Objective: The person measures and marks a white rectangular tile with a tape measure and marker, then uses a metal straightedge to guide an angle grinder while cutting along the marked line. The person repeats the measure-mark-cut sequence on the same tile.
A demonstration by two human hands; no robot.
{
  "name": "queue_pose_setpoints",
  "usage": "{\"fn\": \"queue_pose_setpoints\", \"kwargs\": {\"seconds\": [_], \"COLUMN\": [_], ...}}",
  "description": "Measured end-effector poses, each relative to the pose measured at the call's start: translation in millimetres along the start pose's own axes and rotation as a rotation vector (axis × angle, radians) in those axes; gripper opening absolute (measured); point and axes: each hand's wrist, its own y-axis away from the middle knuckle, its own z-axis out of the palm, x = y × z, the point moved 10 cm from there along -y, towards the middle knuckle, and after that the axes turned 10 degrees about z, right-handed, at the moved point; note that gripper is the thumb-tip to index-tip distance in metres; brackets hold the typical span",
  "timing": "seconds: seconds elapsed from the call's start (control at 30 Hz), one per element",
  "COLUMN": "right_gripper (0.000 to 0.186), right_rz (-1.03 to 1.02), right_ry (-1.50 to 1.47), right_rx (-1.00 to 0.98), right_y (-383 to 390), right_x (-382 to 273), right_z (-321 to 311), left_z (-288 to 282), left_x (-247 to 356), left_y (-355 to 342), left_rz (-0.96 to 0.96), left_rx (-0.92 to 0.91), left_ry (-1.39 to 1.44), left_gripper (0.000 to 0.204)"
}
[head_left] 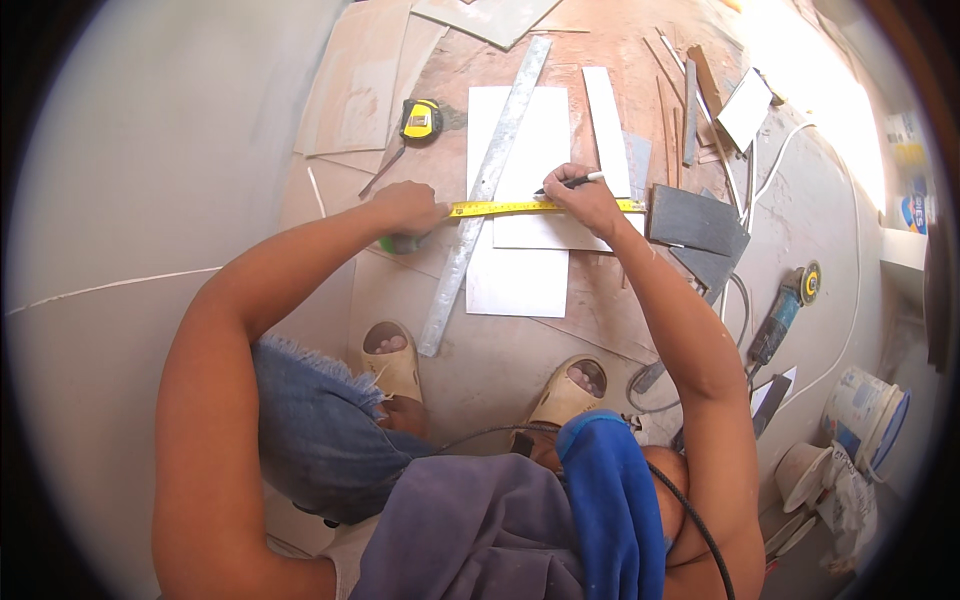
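Note:
My left hand (408, 212) is closed around a tape measure, whose greenish case shows only in part beneath the fingers. Its yellow blade (505, 208) runs out to the right, across a metal straightedge and a white tile piece (545, 232). My right hand (585, 203) pinches a black marker with a white end (588, 179), its tip pointing left just above the blade. Under that piece lies a longer white tile (518, 285). The straightedge (510, 125) slants over the longer tile, passing beneath the blade.
A second, yellow-and-black tape measure (421, 121) lies beyond my left hand. Dark grey tile offcuts (697, 220) sit right of the work, near a narrow white strip (604, 120). An angle grinder (783, 315) with its cord rests at right, with white buckets (862, 415) nearer me.

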Motion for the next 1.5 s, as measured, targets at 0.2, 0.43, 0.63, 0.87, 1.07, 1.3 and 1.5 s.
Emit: {"fn": "queue_pose_setpoints", "kwargs": {"seconds": [0.2,0.43,0.63,0.87,1.07,1.3,1.5], "right_gripper": [0.026,0.028,0.030,0.033,0.033,0.031,0.025], "right_rz": [-0.011,0.003,0.016,0.021,0.024,0.021,0.050], "right_ry": [0.037,0.102,0.121,0.183,0.201,0.145,-0.196], "right_rx": [-0.045,-0.016,-0.025,-0.023,-0.009,0.030,-0.003], "right_y": [8,11,7,9,9,9,5], "right_x": [-9,-12,-8,-13,-13,-14,5], "right_z": [4,4,5,5,5,1,-4], "left_z": [-1,2,0,1,2,3,5], "left_x": [-1,-2,1,0,0,0,-3], "left_y": [1,-1,2,3,1,2,-3], "left_rz": [-0.030,-0.035,-0.057,-0.072,-0.070,-0.076,-0.047], "left_rx": [0.026,0.030,-0.030,-0.040,-0.040,-0.044,-0.011], "left_ry": [-0.007,-0.010,-0.018,-0.020,-0.020,-0.012,0.004], "left_gripper": [0.059,0.058,0.056,0.057,0.057,0.057,0.059]}}
